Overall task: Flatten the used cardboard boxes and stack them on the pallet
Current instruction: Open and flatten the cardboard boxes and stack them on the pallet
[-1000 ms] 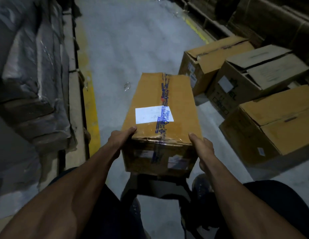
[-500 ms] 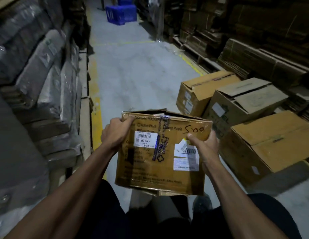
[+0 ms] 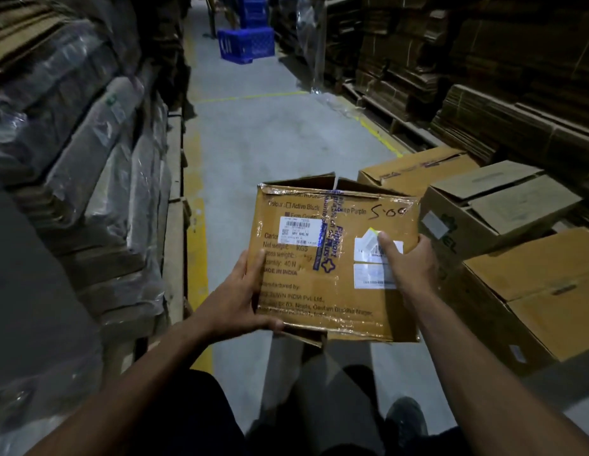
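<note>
I hold a brown cardboard box point(image 3: 335, 291) in front of me, its labelled, taped end face turned up toward me and its top flaps partly open at the far edge. My left hand point(image 3: 243, 301) grips the box's lower left corner, thumb on the face and fingers under the bottom edge. My right hand point(image 3: 408, 268) grips the right side, thumb pressed on a white barcode label. Three more brown boxes stand on the floor to the right: a near one point(image 3: 533, 291), a middle one point(image 3: 490, 205) and a far one point(image 3: 414, 169).
A grey concrete aisle point(image 3: 270, 133) with yellow lines runs ahead. Plastic-wrapped flat cardboard bundles point(image 3: 98, 166) line the left. Stacks of flattened cardboard point(image 3: 503, 93) on pallets line the right. A blue crate point(image 3: 247, 44) stands far down the aisle. My legs and a shoe point(image 3: 405, 419) are below.
The box was tipped up from lying lengthwise so its labelled end faces me, then raised and shifted right. My hands slid from its top corners down its sides. My view lifted down the aisle.
</note>
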`<state>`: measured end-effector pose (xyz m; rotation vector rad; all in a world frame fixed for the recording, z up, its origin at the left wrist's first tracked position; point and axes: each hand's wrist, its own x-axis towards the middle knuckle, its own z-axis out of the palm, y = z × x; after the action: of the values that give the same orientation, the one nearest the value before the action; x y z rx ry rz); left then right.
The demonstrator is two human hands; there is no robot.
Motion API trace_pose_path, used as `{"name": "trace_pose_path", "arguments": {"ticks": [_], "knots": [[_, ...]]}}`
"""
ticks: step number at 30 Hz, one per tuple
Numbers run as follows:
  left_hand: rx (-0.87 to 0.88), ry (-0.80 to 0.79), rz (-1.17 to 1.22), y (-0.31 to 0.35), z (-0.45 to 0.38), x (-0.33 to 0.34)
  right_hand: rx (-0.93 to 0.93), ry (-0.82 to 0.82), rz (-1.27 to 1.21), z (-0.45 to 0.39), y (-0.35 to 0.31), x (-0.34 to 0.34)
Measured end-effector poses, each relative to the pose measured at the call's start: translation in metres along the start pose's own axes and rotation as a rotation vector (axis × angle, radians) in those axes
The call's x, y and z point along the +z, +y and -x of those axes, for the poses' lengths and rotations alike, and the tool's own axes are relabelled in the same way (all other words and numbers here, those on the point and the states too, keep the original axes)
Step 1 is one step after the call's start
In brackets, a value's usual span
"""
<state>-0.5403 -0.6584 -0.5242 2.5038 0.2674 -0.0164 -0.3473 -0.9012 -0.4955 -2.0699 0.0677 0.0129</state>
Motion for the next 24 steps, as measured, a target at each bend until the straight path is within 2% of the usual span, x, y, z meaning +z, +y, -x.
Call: {"name": "trace_pose_path", "arguments": {"ticks": [2, 4, 8, 12, 16, 20, 22, 24], "knots": [[-0.005, -0.010, -0.105, -0.007, 0.005, 0.011, -0.004, -0.002, 0.029, -0.005, -0.006, 0.002], [-0.042, 0.070, -0.151, -0.004, 0.004, 0.020, -0.027, -0.027, 0.070, -0.008, -0.010, 0.002], [0.004, 0.237, -0.086, 0.008, -0.007, 0.033, -0.084, -0.093, 0.128, -0.001, 0.002, -0.006], [0.004, 0.257, -0.037, 0.013, -0.018, 0.033, -0.112, -0.147, 0.218, 0.026, 0.025, -0.020], [-0.030, 0.261, -0.025, 0.021, -0.024, 0.027, -0.202, -0.207, 0.139, 0.048, 0.054, -0.027], [-0.066, 0.269, 0.013, 0.020, -0.025, 0.024, -0.256, -0.366, 0.125, 0.045, 0.066, -0.037], [-0.077, 0.277, 0.043, 0.020, -0.027, 0.022, -0.328, -0.442, 0.195, 0.045, 0.068, -0.039], [-0.084, 0.274, 0.054, 0.020, -0.028, 0.019, -0.403, -0.392, 0.265, 0.047, 0.069, -0.035]]}}
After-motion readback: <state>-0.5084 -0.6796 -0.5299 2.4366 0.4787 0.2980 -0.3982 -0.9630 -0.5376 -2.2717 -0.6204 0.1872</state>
